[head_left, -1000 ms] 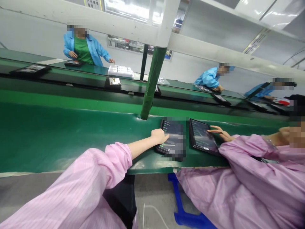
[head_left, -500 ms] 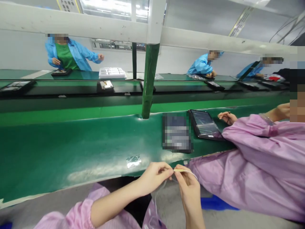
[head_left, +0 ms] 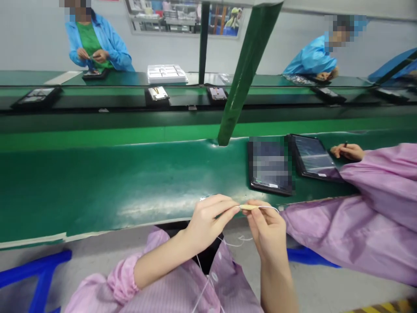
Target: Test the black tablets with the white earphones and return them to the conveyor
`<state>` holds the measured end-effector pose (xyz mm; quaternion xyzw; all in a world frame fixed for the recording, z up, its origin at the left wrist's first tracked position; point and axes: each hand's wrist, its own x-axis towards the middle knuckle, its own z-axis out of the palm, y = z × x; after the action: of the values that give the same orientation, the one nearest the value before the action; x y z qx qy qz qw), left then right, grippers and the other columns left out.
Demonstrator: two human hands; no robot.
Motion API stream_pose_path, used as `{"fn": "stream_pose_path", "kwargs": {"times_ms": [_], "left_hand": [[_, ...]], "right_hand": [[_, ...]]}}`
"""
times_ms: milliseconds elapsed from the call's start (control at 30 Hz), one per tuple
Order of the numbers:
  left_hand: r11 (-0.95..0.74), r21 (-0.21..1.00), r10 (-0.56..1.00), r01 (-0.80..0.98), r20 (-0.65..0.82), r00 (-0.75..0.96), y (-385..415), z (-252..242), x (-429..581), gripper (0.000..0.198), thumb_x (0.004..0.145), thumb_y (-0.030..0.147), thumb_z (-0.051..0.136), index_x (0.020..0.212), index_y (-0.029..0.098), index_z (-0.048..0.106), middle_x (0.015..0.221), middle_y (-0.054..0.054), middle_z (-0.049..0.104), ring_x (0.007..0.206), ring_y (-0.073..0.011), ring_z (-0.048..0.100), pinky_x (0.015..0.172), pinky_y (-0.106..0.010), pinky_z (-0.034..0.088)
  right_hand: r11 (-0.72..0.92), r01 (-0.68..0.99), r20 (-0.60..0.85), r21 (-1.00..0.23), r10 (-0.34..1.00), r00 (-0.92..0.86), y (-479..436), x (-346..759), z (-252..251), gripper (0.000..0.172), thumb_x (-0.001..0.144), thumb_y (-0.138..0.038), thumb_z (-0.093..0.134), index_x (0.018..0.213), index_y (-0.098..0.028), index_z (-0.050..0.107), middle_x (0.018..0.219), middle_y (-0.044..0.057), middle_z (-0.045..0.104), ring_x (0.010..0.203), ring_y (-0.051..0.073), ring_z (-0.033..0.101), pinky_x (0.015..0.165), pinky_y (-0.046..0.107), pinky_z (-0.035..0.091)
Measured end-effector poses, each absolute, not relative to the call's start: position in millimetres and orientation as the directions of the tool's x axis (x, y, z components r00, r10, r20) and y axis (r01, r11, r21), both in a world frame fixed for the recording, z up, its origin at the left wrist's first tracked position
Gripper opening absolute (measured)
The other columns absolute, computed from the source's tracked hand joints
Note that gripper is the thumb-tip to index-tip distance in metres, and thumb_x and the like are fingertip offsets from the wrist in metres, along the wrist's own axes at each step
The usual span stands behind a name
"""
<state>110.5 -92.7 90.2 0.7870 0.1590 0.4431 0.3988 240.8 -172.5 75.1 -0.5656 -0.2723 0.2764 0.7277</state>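
Between my two hands, in front of the green bench edge, is a small yellow piece (head_left: 249, 207) with a thin white cord (head_left: 267, 208) running from it. My right hand (head_left: 269, 226) pinches the yellow piece between thumb and fingers. My left hand (head_left: 211, 221) is closed, its fingertips pressed together on the thin white cord at the left end of the yellow piece. More of the cord hangs below my hands, across the pink garment (head_left: 182, 291).
Two dark tablets (head_left: 272, 167) (head_left: 314, 157) lie on the green bench (head_left: 130, 187). At the right, a person in a pink sleeve (head_left: 384, 217) holds a pen-like object. A slanted green post (head_left: 249, 74) stands ahead. Across the line, people in blue work beside trays (head_left: 158, 94).
The view has shifted down and left, so the bench things appear higher and further right. My hands are higher in view, and the yellow piece shows more clearly. The person opposite has brought both hands together.
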Motion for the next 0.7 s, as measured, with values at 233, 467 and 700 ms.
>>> {"fn": "stream_pose_path", "kwargs": {"times_ms": [233,467,700], "left_hand": [[-0.751,0.659,0.535,-0.043,0.645,0.545,-91.0,95.8,100.0,0.022,0.096,0.018,0.053,0.086,0.013,0.072,0.079,-0.006,0.074,0.070,-0.0125,0.069,0.066,-0.022,0.055],[-0.736,0.674,0.518,-0.063,0.620,0.589,-93.3,92.1,98.1,0.027,0.097,0.016,0.048,0.085,0.011,0.072,0.076,-0.007,0.072,0.068,-0.0129,0.067,0.063,-0.022,0.053],[-0.359,0.932,0.683,-0.045,0.295,0.668,-100.1,71.2,92.7,0.036,0.095,0.038,0.052,0.093,0.013,0.078,0.093,-0.010,0.077,0.088,-0.0195,0.072,0.085,-0.026,0.056]], "right_hand": [[0.165,-0.095,0.055,-0.982,0.724,0.688,-171.7,231.4,78.3,0.039,0.064,-0.055,0.085,0.073,-0.018,0.075,0.070,0.006,0.070,0.061,0.016,0.067,0.058,0.024,0.057],[0.087,-0.112,-0.017,-0.990,0.712,0.702,-173.7,231.8,67.3,0.045,0.059,-0.059,0.085,0.069,-0.017,0.072,0.074,0.008,0.070,0.063,0.017,0.067,0.059,0.027,0.059],[-0.197,0.252,0.005,-0.947,0.779,0.626,-186.0,249.8,34.8,0.056,0.070,-0.070,0.073,0.097,-0.021,0.070,0.087,0.013,0.068,0.083,0.031,0.068,0.062,0.043,0.060]]}}
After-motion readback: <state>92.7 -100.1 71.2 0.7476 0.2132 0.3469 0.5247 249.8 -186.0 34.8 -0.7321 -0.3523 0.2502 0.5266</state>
